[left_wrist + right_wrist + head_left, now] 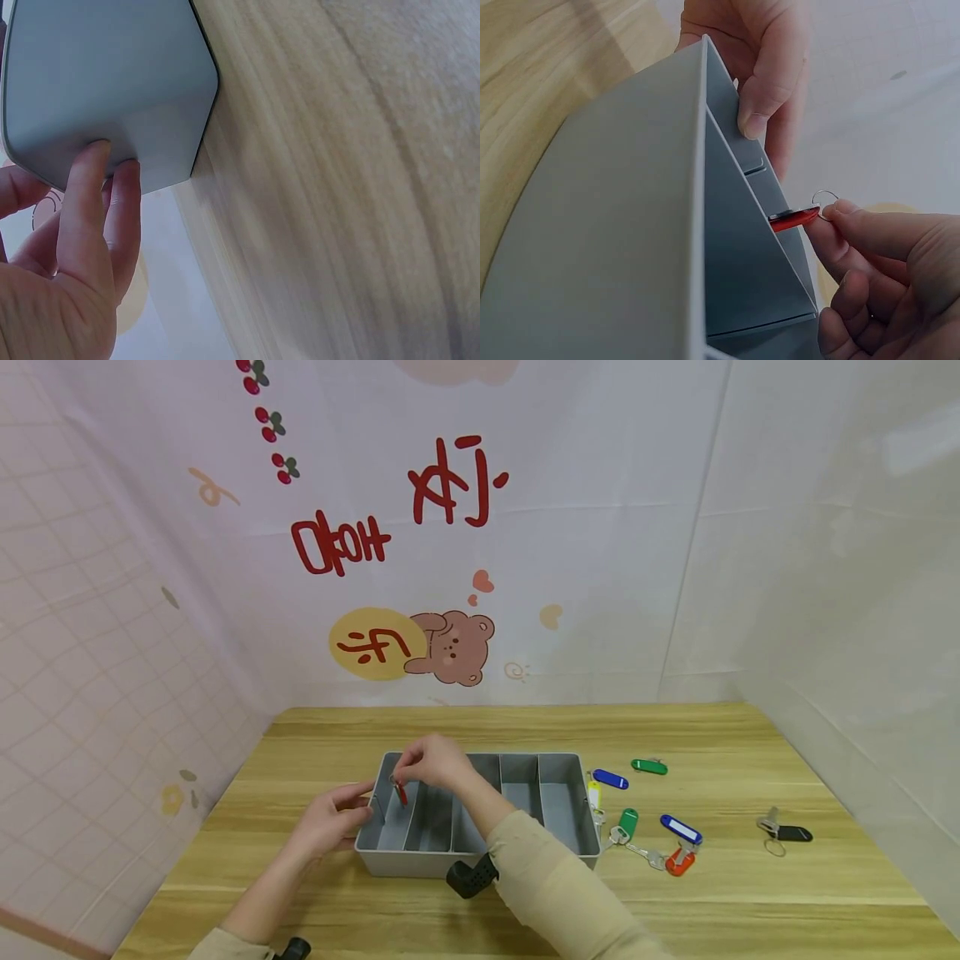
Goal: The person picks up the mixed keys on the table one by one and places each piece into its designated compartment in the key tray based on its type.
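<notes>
A grey compartment box (408, 862) with thin dividers sits on the wooden table. My left hand (330, 820) holds its left end, fingers against the outer wall (112, 127) and thumb at the rim. Over the leftmost compartment, my right hand (438, 762) pinches the metal ring (825, 193) of a red key tag (795, 219) between thumb and forefinger. The tag hangs down into that compartment with a key alongside it, the lower end partly hidden by a divider in the right wrist view. My right forearm covers part of the middle compartments.
Right of the box lie blue tags (611, 779), green tags (649, 767), a yellow tag (594, 795) and an orange-red tag (680, 861), several with keys. Farther right is a black tag (795, 833) with a key. A printed white curtain (600, 568) hangs behind the table.
</notes>
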Demonstrator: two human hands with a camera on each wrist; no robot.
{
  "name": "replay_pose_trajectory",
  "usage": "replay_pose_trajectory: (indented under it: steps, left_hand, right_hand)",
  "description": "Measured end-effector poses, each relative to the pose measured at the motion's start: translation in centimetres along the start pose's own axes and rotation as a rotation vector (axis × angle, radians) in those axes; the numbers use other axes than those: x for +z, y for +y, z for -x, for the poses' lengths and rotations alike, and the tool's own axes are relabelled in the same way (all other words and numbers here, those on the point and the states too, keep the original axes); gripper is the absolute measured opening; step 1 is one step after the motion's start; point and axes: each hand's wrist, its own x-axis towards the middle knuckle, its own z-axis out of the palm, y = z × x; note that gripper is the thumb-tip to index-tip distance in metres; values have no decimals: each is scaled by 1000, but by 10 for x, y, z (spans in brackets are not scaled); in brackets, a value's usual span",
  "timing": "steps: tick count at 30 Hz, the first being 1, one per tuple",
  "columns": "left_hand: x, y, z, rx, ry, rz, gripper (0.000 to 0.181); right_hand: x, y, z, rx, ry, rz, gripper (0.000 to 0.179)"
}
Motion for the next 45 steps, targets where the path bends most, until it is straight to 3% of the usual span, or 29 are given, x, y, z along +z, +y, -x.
replay_pose_trajectory:
  steps: [10,16,21,34,45]
  left_hand:
    - [1,-1,1,13,-8,14,51]
    - [2,-2,2,13,-6,16,51]
    - [2,-2,1,22,-12,17,52]
    - [4,-2,4,9,3,22,51]
    - [5,-3,4,25,8,26,52]
  right_hand:
    - [1,-1,2,3,-26,17,7]
    - [0,-1,4,12,-17,-16,23]
    - [-2,-1,5,10,-8,-70,26]
    - [-7,-1,19,-49,12,-154,28]
    - [-9,3,33,-127,8,-148,32]
